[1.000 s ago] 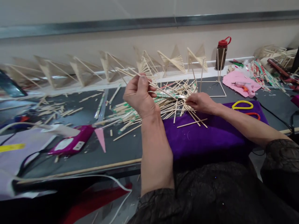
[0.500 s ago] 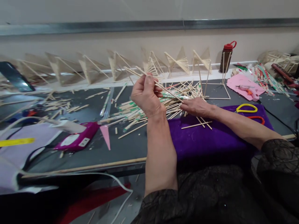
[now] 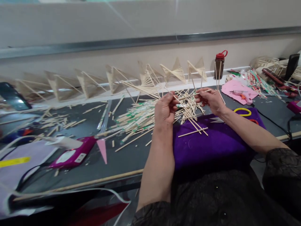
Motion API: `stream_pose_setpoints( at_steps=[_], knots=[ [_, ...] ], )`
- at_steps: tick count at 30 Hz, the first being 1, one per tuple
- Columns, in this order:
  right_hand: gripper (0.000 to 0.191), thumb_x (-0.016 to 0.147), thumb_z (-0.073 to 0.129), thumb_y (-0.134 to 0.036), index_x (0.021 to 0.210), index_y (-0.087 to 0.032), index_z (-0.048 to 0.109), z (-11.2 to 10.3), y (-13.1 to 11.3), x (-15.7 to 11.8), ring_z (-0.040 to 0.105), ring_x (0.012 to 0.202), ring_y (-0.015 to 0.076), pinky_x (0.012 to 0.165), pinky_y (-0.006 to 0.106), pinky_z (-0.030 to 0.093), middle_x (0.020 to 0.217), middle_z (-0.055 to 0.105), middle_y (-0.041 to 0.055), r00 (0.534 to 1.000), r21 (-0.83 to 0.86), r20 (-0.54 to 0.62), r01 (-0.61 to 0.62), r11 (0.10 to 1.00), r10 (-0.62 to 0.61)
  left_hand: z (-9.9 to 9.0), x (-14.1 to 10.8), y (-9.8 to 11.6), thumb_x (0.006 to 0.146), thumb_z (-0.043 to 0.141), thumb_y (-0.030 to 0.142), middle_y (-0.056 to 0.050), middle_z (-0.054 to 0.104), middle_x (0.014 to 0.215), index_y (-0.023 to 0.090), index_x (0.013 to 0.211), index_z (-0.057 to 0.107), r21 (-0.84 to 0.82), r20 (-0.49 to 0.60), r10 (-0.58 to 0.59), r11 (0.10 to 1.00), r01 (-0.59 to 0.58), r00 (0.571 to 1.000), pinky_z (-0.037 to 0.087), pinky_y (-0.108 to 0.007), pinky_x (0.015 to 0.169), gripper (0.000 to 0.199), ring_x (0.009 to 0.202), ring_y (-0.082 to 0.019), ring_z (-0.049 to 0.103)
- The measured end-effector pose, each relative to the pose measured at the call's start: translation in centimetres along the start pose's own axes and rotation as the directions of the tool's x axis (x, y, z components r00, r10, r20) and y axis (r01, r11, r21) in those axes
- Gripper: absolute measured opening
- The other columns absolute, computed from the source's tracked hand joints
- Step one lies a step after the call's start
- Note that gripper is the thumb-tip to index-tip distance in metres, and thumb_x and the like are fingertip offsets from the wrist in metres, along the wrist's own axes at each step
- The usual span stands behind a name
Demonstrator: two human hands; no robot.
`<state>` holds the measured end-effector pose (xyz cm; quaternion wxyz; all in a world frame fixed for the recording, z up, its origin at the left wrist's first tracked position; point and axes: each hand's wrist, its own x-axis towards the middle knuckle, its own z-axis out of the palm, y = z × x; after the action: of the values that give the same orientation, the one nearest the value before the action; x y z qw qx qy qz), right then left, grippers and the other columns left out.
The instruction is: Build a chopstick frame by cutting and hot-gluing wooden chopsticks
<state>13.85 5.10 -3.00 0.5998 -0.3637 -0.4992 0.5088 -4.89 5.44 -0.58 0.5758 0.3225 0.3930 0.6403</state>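
Both hands are raised over a pile of thin wooden sticks [image 3: 188,114]. A single wooden stick [image 3: 191,95] spans between them. My left hand [image 3: 166,108] has its thumb and fingers closed on the near end. My right hand [image 3: 213,100] pinches the other end from the right. Below them lies a purple cloth [image 3: 207,150], with a few loose sticks crossing on it. Scissors with a yellow and a red handle [image 3: 242,111] rest there, partly hidden by my right forearm. Behind my right hand rise the uprights of a stick frame [image 3: 218,75], its base mostly covered.
Plastic-wrapped sticks [image 3: 138,117] lie left of my left hand. Twisted stick structures [image 3: 174,70] line the wall. A bottle [image 3: 219,66] stands at the back. A glue gun [image 3: 238,93] rests on pink paper [image 3: 228,88]; a magenta power strip [image 3: 72,153] sits left.
My right hand has lifted from the stick pile and moved right, now pinching a stick. My left hand has come down and right. The view has tilted slightly upward.
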Motion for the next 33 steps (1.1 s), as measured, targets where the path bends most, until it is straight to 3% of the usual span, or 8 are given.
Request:
stream_pose_setpoints(
  at_steps=[4, 7, 10, 16, 21, 24, 28, 33],
  knots=[
    [0.029, 0.081, 0.070, -0.038, 0.103, -0.019, 0.068, 0.4, -0.2, -0.3, 0.072, 0.079, 0.0133, 0.058, 0.023, 0.051, 0.092, 0.076, 0.0044, 0.999, -0.013, -0.026, 0.031, 0.999, -0.031, 1.1, -0.5, -0.7, 0.081, 0.080, 0.018, 0.003, 0.068, 0.064, 0.017, 0.073, 0.069, -0.048, -0.024, -0.098, 0.994, 0.097, 0.995, 0.036, -0.010, 0.036, 0.013, 0.045, -0.002, 0.058],
    [0.025, 0.083, 0.067, -0.038, 0.101, -0.020, 0.067, 0.6, -0.3, -0.4, 0.072, 0.080, 0.0139, 0.059, 0.023, 0.051, 0.091, 0.074, 0.0041, 0.990, -0.085, -0.071, 0.118, 0.989, -0.124, 1.6, -0.9, -0.9, 0.088, 0.072, 0.016, 0.004, 0.068, 0.062, 0.017, 0.075, 0.068, -0.105, -0.069, -0.100, 0.990, 0.093, 0.993, 0.036, -0.008, 0.035, 0.014, 0.044, -0.001, 0.057],
    [0.025, 0.086, 0.065, -0.040, 0.100, -0.020, 0.067, 1.0, -0.2, -0.7, 0.071, 0.080, 0.0136, 0.062, 0.024, 0.053, 0.090, 0.072, 0.0032, 0.967, -0.176, -0.052, 0.235, 0.956, -0.248, 2.1, -1.4, -1.0, 0.092, 0.068, 0.013, 0.005, 0.066, 0.060, 0.015, 0.075, 0.068, -0.103, -0.026, -0.141, 0.985, 0.138, 0.990, 0.035, -0.008, 0.034, 0.017, 0.042, -0.001, 0.057],
    [0.018, 0.087, 0.064, -0.031, 0.099, -0.020, 0.072, 1.3, 0.5, -1.6, 0.069, 0.092, 0.0141, 0.086, 0.031, 0.055, 0.101, 0.075, 0.0030, 0.877, -0.409, 0.216, 0.480, 0.776, -0.429, 2.2, -1.5, -0.8, 0.099, 0.058, 0.013, 0.005, 0.064, 0.059, 0.014, 0.077, 0.069, -0.190, 0.032, -0.281, 0.940, 0.282, 0.959, 0.037, -0.007, 0.034, 0.024, 0.041, 0.000, 0.056],
    [0.027, 0.089, 0.062, -0.036, 0.107, -0.020, 0.074, 0.7, 0.0, -1.9, 0.066, 0.090, 0.0139, 0.076, 0.028, 0.052, 0.106, 0.076, 0.0045, 0.818, -0.471, 0.413, 0.568, 0.674, -0.400, 1.6, -0.9, -0.7, 0.096, 0.062, 0.013, 0.004, 0.063, 0.056, 0.015, 0.075, 0.069, -0.207, -0.005, -0.231, 0.952, 0.225, 0.973, 0.037, -0.007, 0.035, 0.023, 0.041, -0.001, 0.055],
    [0.031, 0.089, 0.062, -0.042, 0.107, -0.021, 0.076, 0.2, -0.2, -1.7, 0.066, 0.090, 0.0138, 0.073, 0.026, 0.051, 0.106, 0.076, 0.0036, 0.842, -0.423, 0.436, 0.504, 0.754, -0.318, 1.0, -0.3, -0.5, 0.095, 0.066, 0.016, 0.005, 0.066, 0.061, 0.017, 0.073, 0.068, -0.183, -0.033, -0.152, 0.973, 0.144, 0.988, 0.037, -0.007, 0.036, 0.022, 0.043, 0.000, 0.056],
    [0.037, 0.089, 0.060, -0.047, 0.109, -0.019, 0.075, -0.5, 0.3, -0.7, 0.067, 0.081, 0.0124, 0.060, 0.022, 0.048, 0.095, 0.074, 0.0038, 0.927, -0.360, 0.363, 0.230, 0.904, -0.092, 0.0, 0.6, -0.1, 0.091, 0.069, 0.016, 0.004, 0.068, 0.062, 0.018, 0.069, 0.067, -0.157, -0.094, -0.079, 0.986, 0.063, 0.992, 0.038, -0.008, 0.037, 0.022, 0.045, -0.001, 0.058],
    [0.043, 0.082, 0.069, -0.043, 0.117, -0.018, 0.073, -0.9, 0.9, -0.1, 0.069, 0.078, 0.0124, 0.055, 0.020, 0.048, 0.093, 0.073, 0.0045, 0.933, -0.283, 0.354, 0.042, 0.958, 0.064, -0.5, 1.1, 0.0, 0.087, 0.075, 0.017, 0.005, 0.068, 0.061, 0.019, 0.068, 0.066, -0.102, -0.150, -0.026, 0.995, 0.010, 0.988, 0.038, -0.007, 0.037, 0.021, 0.044, -0.001, 0.057]
  ],
)
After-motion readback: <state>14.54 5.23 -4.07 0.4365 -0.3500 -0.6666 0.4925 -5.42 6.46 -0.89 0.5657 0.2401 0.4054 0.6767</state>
